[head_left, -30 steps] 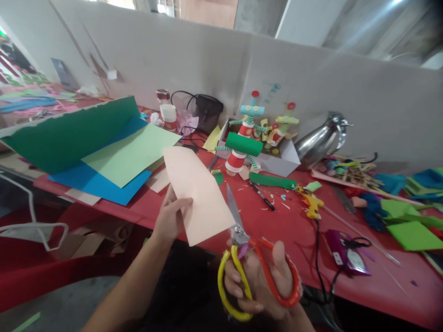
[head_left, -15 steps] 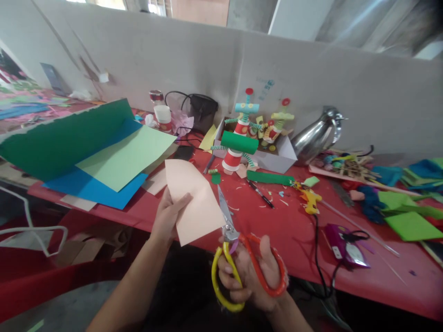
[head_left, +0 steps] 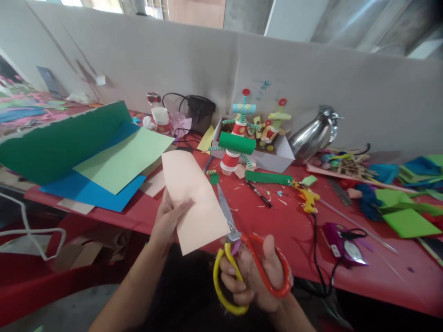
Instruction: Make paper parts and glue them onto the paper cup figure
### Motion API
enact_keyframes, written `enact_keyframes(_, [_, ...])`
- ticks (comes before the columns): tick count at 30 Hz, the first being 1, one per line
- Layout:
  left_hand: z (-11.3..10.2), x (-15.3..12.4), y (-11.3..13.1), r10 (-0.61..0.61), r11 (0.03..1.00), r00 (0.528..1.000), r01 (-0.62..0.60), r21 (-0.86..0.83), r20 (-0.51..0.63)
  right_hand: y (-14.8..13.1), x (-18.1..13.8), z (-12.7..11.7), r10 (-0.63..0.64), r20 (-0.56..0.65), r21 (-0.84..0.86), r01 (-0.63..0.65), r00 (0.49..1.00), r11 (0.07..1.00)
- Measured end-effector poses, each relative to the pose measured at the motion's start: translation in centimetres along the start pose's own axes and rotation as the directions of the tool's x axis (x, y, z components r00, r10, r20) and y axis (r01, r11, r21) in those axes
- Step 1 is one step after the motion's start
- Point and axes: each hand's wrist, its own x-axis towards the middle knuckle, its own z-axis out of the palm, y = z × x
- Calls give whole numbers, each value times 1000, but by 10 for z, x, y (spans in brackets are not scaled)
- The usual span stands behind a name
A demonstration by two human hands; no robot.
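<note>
My left hand [head_left: 170, 216] pinches a pale peach sheet of paper [head_left: 199, 207] by its left side, thumb on top and fingers hidden beneath. In my right hand [head_left: 254, 269] is a pair of scissors [head_left: 234, 234] with one yellow and one red handle, my fingers through the loops. The blades point away from me, along the paper's right edge, and one blade is partly hidden by the sheet. Past the paper stands a paper-cup figure [head_left: 231, 160] with a green roll [head_left: 237, 143] across it and coiled paper arms.
Green, blue and light green sheets [head_left: 124, 159] lie at left. Behind the figure sit a white box [head_left: 273, 159] and a black bag [head_left: 200, 115]. A steel jug [head_left: 313, 136], a yellow glue gun [head_left: 309, 198], a pen [head_left: 259, 193] and a purple box [head_left: 342, 246] are at right.
The peach sheet has tipped slightly and its lower edge sits a little lower. My right hand and the scissors have shifted slightly right and down. Both hands keep their hold.
</note>
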Motion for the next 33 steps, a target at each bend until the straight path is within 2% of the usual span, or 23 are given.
enact_keyframes(16, [2,-12,8,-38,999,998,37,36,46,-4,-1,7,-40,13,-49,41,999,998])
enact_keyframes(22, [3,-25,-6,-113,993,994,113,19,-1,-5,3,6,-29,28,-18,30,999,999])
enact_keyframes(25, [3,-29,-9,-133,991,991,133,6,27,-3,3,6,-41,3,-58,41,999,997])
enact_keyframes(29, [0,-14,0,-117,987,992,123,-106,54,-3,3,8,-69,-18,-208,63,997,976])
enact_keyframes(31, [-1,0,5,-149,975,988,153,-160,36,-4,3,9,-50,4,-265,49,999,963])
enact_keyframes(33, [1,14,10,-189,972,982,189,-140,13,-5,5,9,-39,12,-295,41,999,955])
